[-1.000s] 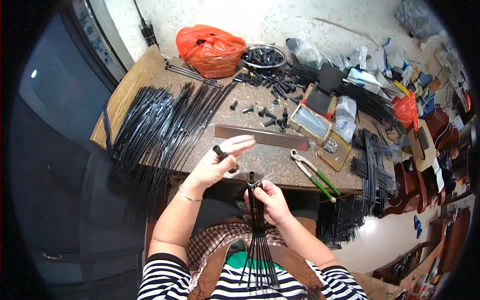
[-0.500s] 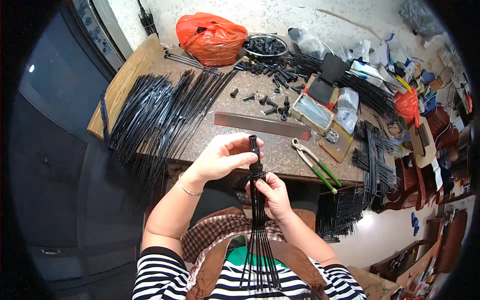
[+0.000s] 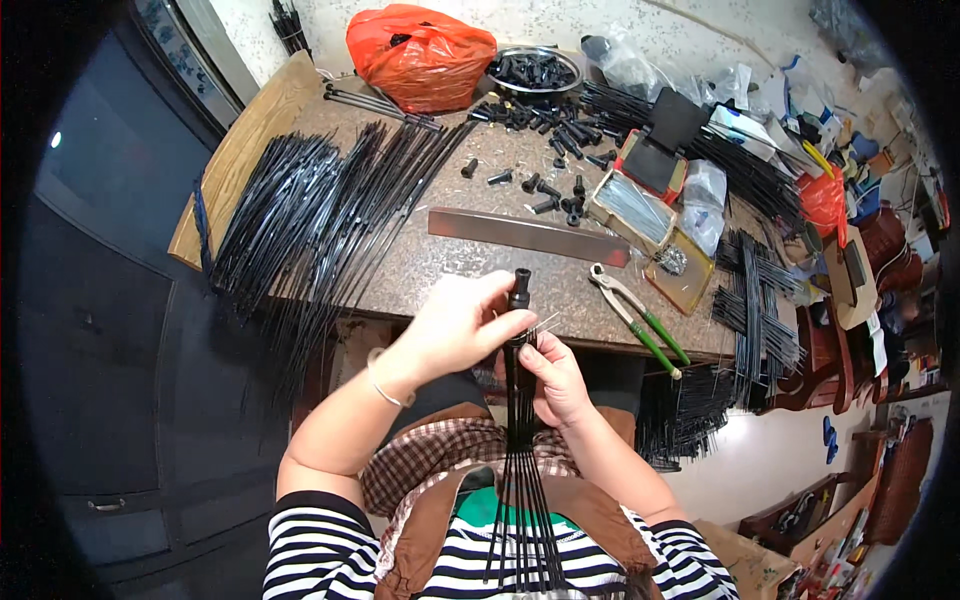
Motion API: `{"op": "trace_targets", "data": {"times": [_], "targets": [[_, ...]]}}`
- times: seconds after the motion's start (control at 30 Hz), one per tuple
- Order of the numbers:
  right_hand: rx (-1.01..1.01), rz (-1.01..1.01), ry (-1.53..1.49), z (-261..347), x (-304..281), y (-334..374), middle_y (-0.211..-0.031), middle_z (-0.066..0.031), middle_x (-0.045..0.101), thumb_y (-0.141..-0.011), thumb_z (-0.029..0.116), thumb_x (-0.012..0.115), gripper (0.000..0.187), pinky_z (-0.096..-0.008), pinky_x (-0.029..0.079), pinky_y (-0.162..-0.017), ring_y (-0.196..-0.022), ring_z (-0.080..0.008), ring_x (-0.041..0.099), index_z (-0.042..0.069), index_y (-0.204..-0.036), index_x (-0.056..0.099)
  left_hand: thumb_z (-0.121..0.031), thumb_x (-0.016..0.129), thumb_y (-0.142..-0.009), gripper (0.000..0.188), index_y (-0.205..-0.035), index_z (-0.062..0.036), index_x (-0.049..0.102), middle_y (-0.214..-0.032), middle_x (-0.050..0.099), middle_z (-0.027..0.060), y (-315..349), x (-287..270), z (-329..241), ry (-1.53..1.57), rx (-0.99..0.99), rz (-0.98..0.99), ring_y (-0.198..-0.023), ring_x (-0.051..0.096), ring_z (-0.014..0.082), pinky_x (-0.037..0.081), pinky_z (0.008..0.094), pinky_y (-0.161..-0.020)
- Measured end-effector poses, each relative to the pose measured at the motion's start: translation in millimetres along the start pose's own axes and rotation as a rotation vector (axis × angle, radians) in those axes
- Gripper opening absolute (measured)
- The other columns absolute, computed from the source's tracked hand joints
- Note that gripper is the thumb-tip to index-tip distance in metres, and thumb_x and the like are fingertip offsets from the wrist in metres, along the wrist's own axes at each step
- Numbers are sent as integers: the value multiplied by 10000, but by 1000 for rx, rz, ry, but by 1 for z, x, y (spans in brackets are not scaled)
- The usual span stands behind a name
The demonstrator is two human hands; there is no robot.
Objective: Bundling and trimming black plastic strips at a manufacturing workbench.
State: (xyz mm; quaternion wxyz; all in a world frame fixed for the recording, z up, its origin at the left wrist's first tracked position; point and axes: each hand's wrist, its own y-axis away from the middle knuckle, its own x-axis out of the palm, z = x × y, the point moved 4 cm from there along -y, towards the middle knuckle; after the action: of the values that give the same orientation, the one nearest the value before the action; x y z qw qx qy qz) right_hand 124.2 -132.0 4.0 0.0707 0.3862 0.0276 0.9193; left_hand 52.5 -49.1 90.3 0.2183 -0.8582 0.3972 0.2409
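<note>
Upright before my body is a black umbrella frame (image 3: 519, 430), its thin ribs fanning out toward my striped shirt. A flared black fitting tops it. My left hand (image 3: 455, 325) closes on the frame just under that fitting, thumb across the front and fingers behind. Slightly lower, my right hand (image 3: 556, 378) pinches the gathered ribs from the right, its thumb lying along them. A short thin wire (image 3: 545, 322) sticks out between the two hands. Some fingers of both hands are hidden behind the frame.
On the table (image 3: 400, 285) lie a metal bar (image 3: 525, 236), green-handled pincers (image 3: 640, 318), loose black fittings (image 3: 545, 190) and a box of wires (image 3: 632, 208). Black ribs (image 3: 300, 220) pile up at left. Behind are a red bag (image 3: 425, 65) and a metal bowl (image 3: 535, 88).
My left hand has slid down from the top fitting to the collar below it. The right hand keeps its hold on the ribs. The view has shifted slightly.
</note>
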Motion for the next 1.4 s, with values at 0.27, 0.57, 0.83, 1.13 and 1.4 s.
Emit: {"op": "trace_targets", "data": {"times": [0.27, 0.57, 0.83, 1.13, 1.4], "targets": [[135, -25, -56, 7, 13, 21, -697, -67, 544, -711, 116, 561, 104, -234, 424, -583, -623, -119, 512, 51, -691, 482, -67, 552, -698, 70, -691, -9, 511, -590, 494, -20, 21, 10, 12, 507, -94, 55, -516, 436, 27, 359, 158, -474], [94, -16, -33, 7, 18, 30, -692, -64, 542, -709, 76, 555, 88, -229, 445, -604, -629, -127, 530, 40, -687, 478, -100, 590, -666, 132, -635, -1, 508, -500, 472, -12, 26, 0, -11, 64, 76, -36, -442, 398, 35, 339, 188, -414], [127, -2, -12, -3, 12, 22, -696, -71, 549, -706, 92, 563, 98, -229, 446, -595, -635, -123, 531, 39, -707, 481, -64, 585, -660, 87, -667, -3, 523, -539, 485, -20, 33, -2, 0, 129, 56, -100, -464, 401, 29, 321, 167, -420], [67, 1, -16, -16, 13, 17, -732, -72, 551, -690, 128, 584, 142, -263, 458, -598, -638, -130, 533, 34, -729, 485, -129, 683, -534, 451, -923, -13, 486, -867, 503, 66, 57, 1, 19, 456, 138, 46, -830, 458, 151, 354, 273, -739], [114, 60, -98, -51, 20, 20, -738, -77, 552, -668, 176, 606, 255, -326, 447, -679, -686, -171, 544, 26, -837, 491, -18, 616, -604, 292, -879, 10, 522, -886, 515, 106, 84, 11, 56, 1066, -67, 96, -809, 487, 199, 353, 289, -767]]}}
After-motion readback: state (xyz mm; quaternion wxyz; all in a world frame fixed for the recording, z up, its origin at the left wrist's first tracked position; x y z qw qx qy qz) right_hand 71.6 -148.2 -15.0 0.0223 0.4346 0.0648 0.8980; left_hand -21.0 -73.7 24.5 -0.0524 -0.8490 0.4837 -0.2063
